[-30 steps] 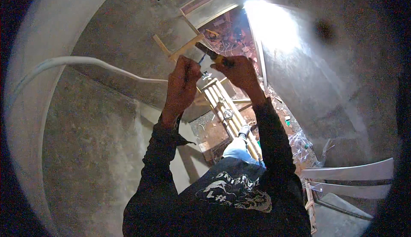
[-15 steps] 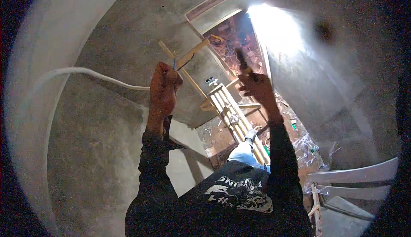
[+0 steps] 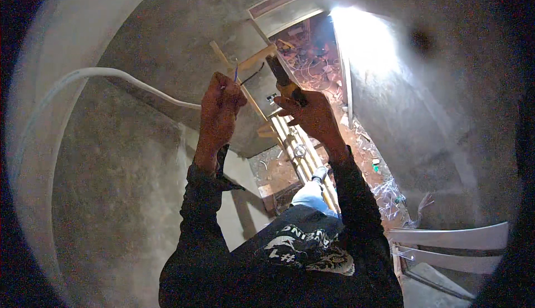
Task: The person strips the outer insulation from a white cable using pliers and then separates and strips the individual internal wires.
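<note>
My left hand [image 3: 220,104] is raised and closed around the end of a thick white cable [image 3: 131,79], which curves in from the left. Out of the top of that fist stick a thin blue wire [image 3: 236,74] and a black wire [image 3: 254,73], bent toward the right. A dark tool with a yellow and black handle [image 3: 284,82] is held in my right hand [image 3: 315,117], its tip pointing up and left. That tip is close to the black wire, though I cannot tell whether they touch. The tool's exact kind is too blurred to make out.
Below me is a narrow platform of pale poles [image 3: 298,152] with my foot on it. Wooden bars [image 3: 253,57] rise at its far end. Rubble and tangled clear strips [image 3: 387,196] litter the floor. White curved panels [image 3: 454,238] stand at lower right, and grey walls rise around.
My right hand has swung left with the tool, bringing it near the wires. My left hand stays closed on the cable, and the view has shifted slightly.
</note>
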`<state>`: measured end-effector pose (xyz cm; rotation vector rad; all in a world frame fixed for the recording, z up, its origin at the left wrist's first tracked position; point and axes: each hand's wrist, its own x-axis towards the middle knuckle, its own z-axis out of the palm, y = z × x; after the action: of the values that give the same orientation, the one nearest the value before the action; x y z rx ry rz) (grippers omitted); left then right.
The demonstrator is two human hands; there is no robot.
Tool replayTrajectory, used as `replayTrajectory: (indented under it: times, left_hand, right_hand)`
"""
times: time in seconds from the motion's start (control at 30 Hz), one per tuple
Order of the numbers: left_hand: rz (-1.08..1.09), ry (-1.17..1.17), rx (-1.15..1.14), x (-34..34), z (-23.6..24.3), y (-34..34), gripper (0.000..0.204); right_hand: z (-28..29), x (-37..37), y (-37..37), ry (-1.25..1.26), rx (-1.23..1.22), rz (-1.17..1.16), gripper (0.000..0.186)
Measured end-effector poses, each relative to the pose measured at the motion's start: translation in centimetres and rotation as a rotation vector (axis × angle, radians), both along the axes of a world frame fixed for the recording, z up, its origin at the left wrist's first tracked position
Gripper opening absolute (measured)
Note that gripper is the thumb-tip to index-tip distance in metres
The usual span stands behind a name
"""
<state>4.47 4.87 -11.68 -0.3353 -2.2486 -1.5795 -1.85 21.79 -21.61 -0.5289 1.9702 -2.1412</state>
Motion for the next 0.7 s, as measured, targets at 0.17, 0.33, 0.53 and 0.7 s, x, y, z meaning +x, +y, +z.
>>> replayTrajectory:
  times: [0.17,0.33,0.53,0.7]
  left_hand:
    - [-0.008,-0.031,0.016,-0.1,-0.3,0.7,0.029]
    - [0.027,-0.078,0.031,0.0,0.3,1.5,0.029]
    - [-0.066,-0.148,0.22,0.0,-0.1,1.7,0.025]
    - [-0.05,-0.173,0.244,0.0,0.2,2.0,0.024]
  right_hand:
    - [1.0,1.0,-1.0,0.008,-0.05,0.029,0.04]
    - [0.6,0.2,-1.7,0.039,-0.03,-0.001,0.041]
    - [0.3,-0.6,-2.4,0.104,-0.073,0.008,0.039]
    - [1.6,0.2,-2.5,0.033,-0.249,0.027,0.036]
